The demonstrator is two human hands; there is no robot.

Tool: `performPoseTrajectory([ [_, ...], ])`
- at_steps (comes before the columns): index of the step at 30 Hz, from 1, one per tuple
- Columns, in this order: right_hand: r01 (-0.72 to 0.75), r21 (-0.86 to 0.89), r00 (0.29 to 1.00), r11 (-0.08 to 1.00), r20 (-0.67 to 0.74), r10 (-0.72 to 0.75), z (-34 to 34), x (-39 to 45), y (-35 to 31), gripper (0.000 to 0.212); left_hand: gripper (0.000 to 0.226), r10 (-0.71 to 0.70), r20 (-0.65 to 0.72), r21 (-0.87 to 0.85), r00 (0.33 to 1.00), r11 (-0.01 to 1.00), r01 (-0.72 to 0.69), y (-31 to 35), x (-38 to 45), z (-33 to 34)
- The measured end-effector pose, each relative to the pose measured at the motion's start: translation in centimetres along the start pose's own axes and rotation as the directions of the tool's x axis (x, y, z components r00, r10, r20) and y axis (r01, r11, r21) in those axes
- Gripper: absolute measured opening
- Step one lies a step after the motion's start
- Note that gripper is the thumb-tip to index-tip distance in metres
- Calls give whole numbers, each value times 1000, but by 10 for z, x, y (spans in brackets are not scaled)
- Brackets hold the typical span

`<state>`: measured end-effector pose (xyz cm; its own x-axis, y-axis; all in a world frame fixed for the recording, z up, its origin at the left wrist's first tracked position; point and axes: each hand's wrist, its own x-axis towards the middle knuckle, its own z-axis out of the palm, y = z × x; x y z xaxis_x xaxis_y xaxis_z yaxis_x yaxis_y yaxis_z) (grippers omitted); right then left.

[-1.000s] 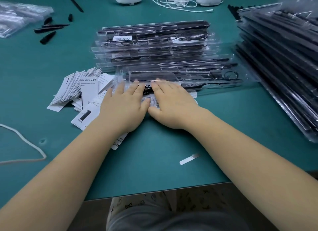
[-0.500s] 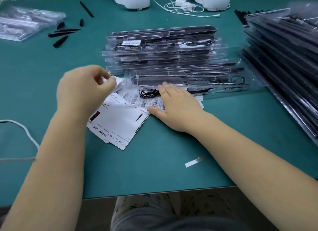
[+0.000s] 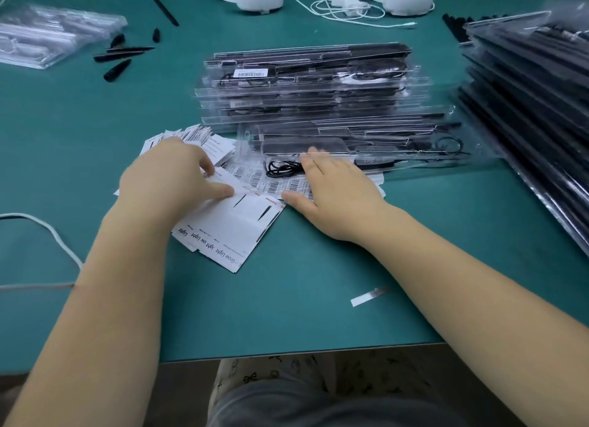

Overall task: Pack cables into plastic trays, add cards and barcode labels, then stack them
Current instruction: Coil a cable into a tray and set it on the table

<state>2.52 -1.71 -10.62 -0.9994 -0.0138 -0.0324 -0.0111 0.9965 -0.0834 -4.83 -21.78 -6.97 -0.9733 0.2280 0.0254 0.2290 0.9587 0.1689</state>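
Now the step in hand looks like drawing one printed white paper card (image 3: 229,226) off the loose pile on the green surface (image 3: 287,299). The left hand (image 3: 165,184) lies on the pile, its grip narrow: thumb and forefinger close on the top card's edge, though whether they have truly pinched it I cannot tell. The right hand (image 3: 334,197) lies flat, fingers straight, pressing the sheet of barcode labels (image 3: 274,184) just beside a small coiled black cable (image 3: 282,168) and touching the near edge of the clear plastic tray (image 3: 398,146). To do it well, I judge, fan the cards with the thumb so only one lifts, keep the right palm steady so labels and tray do not slide, then lay the card square in the tray before adding a label. Finished trays sit in a stack (image 3: 306,85) behind.
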Motion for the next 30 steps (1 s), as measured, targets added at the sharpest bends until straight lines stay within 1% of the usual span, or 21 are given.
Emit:
performPoseTrajectory([
  [2,-2,3,1000,1000,-2,2,0,0,0,76,32,6,-38,-23,999,1000,-6,3,2,2],
  [7,-1,8,1000,1000,-7,1,1,0,-1,76,10,-24,-97,-186,995,983,6,4,0,5],
  [11,-2,9,1000,1000,-7,2,0,-1,0,75,16,-38,-136,-361,990,933,-14,4,-2,1],
  [12,-2,9,1000,1000,-5,2,0,-1,0,75,16,-40,-183,-389,982,921,-35,3,-2,-1],
  [13,-2,10,1000,1000,-2,2,0,-1,0,75,13,-30,-262,-407,965,910,-83,2,-3,-3],
  [14,-2,11,1000,1000,2,2,0,-1,-1,75,10,4,-361,-418,933,893,-166,2,-6,-6],
  [15,-2,11,1000,1000,5,2,-1,-1,-1,74,8,70,-458,-420,886,862,-285,4,-9,-9],
  [16,-3,11,1000,1000,7,3,-1,-1,-1,73,6,167,-539,-401,826,811,-426,8,-13,-12],
  [17,-3,11,1000,1000,5,3,-1,-1,-1,70,3,281,-591,-353,756,753,-555,13,-18,-12],
  [18,-1,11,1000,1000,2,1,-1,-2,0,68,2,389,-614,-284,686,702,-653,19,-22,-9],
  [20,-2,21,1000,1000,-3,2,-1,-2,0,66,6,564,-608,-107,559,640,-761,32,-28,4],
  [22,1,55,1000,998,-3,-1,-1,-2,-1,69,9,676,-575,97,461,616,-782,43,-28,19],
  [24,8,102,1000,995,10,-9,-3,-2,0,73,10,733,-546,250,406,605,-756,47,-27,32],
  [26,17,157,999,987,39,-23,-7,-1,3,76,12,749,-562,321,351,589,-741,47,-25,39],
  [27,21,191,997,981,68,-34,-10,-2,4,74,13,750,-574,338,327,582,-740,48,-25,40],
  [28,21,242,994,970,100,-47,-13,-3,6,66,14,750,-586,349,306,575,-740,50,-25,41],
  [30,-8,387,985,922,162,-59,-20,-5,8,41,16,745,-613,349,263,555,-756,53,-26,40],
])
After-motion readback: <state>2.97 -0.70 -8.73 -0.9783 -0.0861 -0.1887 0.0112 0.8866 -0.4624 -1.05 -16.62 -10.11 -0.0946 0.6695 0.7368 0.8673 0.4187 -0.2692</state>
